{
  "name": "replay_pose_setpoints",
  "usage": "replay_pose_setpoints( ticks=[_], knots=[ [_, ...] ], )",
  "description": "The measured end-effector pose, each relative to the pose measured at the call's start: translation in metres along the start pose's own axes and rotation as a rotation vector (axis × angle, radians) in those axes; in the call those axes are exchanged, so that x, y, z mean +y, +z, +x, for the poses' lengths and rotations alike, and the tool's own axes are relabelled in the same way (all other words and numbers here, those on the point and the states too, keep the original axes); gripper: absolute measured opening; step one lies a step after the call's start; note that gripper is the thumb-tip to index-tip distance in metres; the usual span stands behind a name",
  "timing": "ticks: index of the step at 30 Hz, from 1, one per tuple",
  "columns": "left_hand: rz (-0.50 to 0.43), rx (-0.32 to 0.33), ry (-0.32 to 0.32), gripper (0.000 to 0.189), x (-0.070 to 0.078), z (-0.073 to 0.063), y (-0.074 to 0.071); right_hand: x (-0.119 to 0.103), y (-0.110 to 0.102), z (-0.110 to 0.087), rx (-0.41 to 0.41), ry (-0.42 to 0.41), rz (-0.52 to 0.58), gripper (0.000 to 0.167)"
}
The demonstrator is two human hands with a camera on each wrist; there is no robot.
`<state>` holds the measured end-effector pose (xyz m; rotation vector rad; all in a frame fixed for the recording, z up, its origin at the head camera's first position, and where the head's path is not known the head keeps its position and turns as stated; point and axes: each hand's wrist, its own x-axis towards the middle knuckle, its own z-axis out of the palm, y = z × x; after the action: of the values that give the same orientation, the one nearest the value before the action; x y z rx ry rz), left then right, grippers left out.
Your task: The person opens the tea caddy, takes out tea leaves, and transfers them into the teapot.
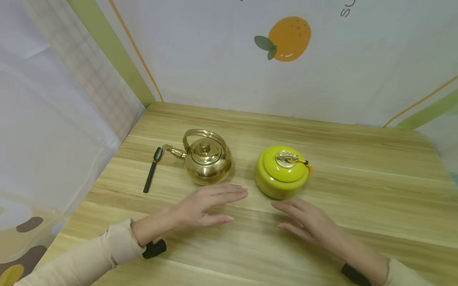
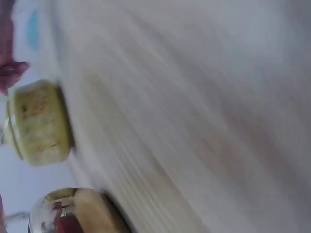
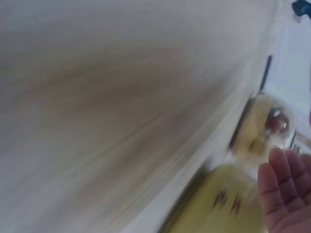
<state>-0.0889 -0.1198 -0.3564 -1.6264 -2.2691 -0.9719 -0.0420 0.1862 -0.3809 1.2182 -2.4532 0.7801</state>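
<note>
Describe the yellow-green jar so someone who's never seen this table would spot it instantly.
On the wooden table, look right of the gold-coloured teapot, just beyond the right hand. There sits a squat, lidded jar. Unlike the metallic teapot and slim dark scoop, it's glossy yellow-green, with an ornament on top.

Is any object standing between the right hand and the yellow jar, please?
Nothing visible stands between the right hand and the yellow jar in the head view. The gold-coloured kettle is to the jar's left, outside that path.
</note>
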Motion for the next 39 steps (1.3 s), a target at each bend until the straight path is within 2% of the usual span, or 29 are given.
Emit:
replay_pose_setpoints(
  ticks=[2,4,5,7,8,10,11,13,16,19,22,24,26,29,31,35,39],
  knots=[
    [-0.205,0.250,-0.199,0.028,0.003,-0.004,-0.003,-0.004,0.009,0.012,0.053,0.070,0.118,0.033],
    [-0.406,0.517,-0.441,0.015,0.004,-0.008,-0.008,-0.009,0.018,0.026,0.084,0.136,0.236,0.032],
    [-0.505,0.646,-0.565,0.012,0.004,-0.010,-0.012,-0.011,0.023,0.034,0.096,0.162,0.293,0.032],
    [-0.651,0.847,-0.790,0.015,0.003,-0.015,-0.019,-0.016,0.031,0.048,0.112,0.215,0.368,0.031],
    [-0.696,0.928,-0.883,0.016,0.002,-0.017,-0.022,-0.018,0.034,0.055,0.118,0.242,0.402,0.030],
    [-0.780,1.035,-1.034,0.017,-0.001,-0.022,-0.028,-0.023,0.040,0.070,0.135,0.295,0.454,0.029],
    [-0.813,1.069,-1.088,0.017,-0.003,-0.025,-0.030,-0.024,0.044,0.077,0.142,0.320,0.475,0.028],
    [-0.861,1.112,-1.155,0.018,-0.008,-0.029,-0.033,-0.027,0.050,0.092,0.153,0.372,0.531,0.030],
    [-0.923,1.150,-1.200,0.019,-0.018,-0.032,-0.037,-0.029,0.059,0.112,0.178,0.442,0.619,0.034],
    [-0.984,1.139,-1.217,0.033,-0.028,-0.031,-0.041,-0.031,0.068,0.128,0.200,0.502,0.709,0.039],
    [-1.045,1.117,-1.200,0.061,-0.037,-0.028,-0.043,-0.033,0.076,0.141,0.209,0.560,0.756,0.042],
    [-1.079,1.122,-1.165,0.070,-0.041,-0.027,-0.043,-0.034,0.081,0.148,0.214,0.588,0.789,0.044],
    [-1.089,1.178,-1.135,0.052,-0.048,-0.025,-0.039,-0.034,0.086,0.154,0.218,0.616,0.805,0.047],
    [-1.066,1.248,-1.092,0.014,-0.055,-0.023,-0.034,-0.036,0.092,0.162,0.232,0.633,0.835,0.052],
    [-1.046,1.286,-1.088,0.014,-0.060,-0.022,-0.031,-0.037,0.094,0.167,0.238,0.645,0.832,0.055],
    [-1.023,1.290,-1.101,0.004,-0.065,-0.022,-0.029,-0.038,0.096,0.176,0.244,0.660,0.800,0.059],
    [-1.027,1.296,-1.100,0.009,-0.068,-0.020,-0.027,-0.045,0.088,0.186,0.232,0.682,0.765,0.060]
  ],
)
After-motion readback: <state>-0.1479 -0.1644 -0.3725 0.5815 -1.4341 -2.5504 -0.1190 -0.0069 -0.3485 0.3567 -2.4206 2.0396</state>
